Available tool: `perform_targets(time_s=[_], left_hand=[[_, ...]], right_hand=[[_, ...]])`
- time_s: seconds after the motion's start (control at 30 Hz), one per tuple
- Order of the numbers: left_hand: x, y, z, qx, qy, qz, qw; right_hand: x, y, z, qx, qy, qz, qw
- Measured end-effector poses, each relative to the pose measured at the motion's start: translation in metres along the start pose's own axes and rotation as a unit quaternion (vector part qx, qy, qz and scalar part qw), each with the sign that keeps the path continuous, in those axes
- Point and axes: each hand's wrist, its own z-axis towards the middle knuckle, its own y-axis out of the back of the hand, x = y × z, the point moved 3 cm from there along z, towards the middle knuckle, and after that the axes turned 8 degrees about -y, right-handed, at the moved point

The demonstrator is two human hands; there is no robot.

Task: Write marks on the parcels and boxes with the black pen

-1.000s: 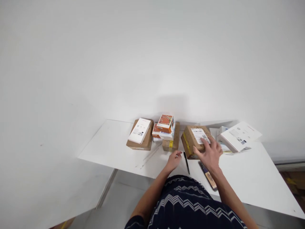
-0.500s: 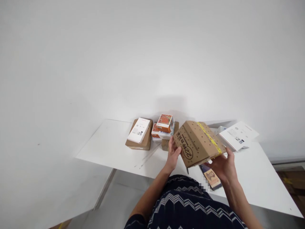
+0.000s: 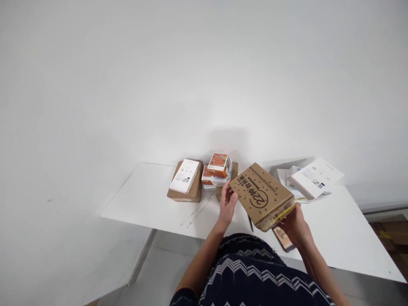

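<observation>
I hold a brown cardboard box point(image 3: 262, 195) with black print and yellow tape above the white table point(image 3: 153, 204), tilted between both hands. My left hand point(image 3: 227, 203) grips its left corner, fingers curled on the edge. At its lower right corner my right hand point(image 3: 296, 224) holds it from underneath. Below the box lie a black pen point(image 3: 250, 222) and a phone point(image 3: 283, 239) on the table.
A flat brown box with a white box on top point(image 3: 185, 182) sits at the back left. Beside it is a stack of orange and white small boxes point(image 3: 218, 169) on another carton. White boxes and papers point(image 3: 314, 178) lie at the back right. A white wall stands behind.
The brown box went from lying on the table under my right hand to being lifted in both hands and turned over, printed side now up.
</observation>
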Motion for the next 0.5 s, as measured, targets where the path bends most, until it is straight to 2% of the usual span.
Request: perform_targets(time_s=[0.07,0.17,0.3,0.5], left_hand=[[0.005,0.001,0.000,-0.002,0.009,0.023,1.000],[0.012,0.003,-0.001,-0.009,0.032,0.048,0.998],[0.018,0.006,-0.003,-0.012,0.049,0.076,0.996],[0.013,0.006,-0.002,-0.010,0.049,0.079,0.996]], right_hand=[[0.002,0.008,0.003,-0.064,0.069,-0.037,0.995],[0.001,0.021,0.009,-0.119,0.140,-0.108,0.977],[0.000,0.033,0.015,-0.149,0.163,-0.146,0.964],[0.008,0.031,0.010,-0.146,0.182,-0.178,0.956]])
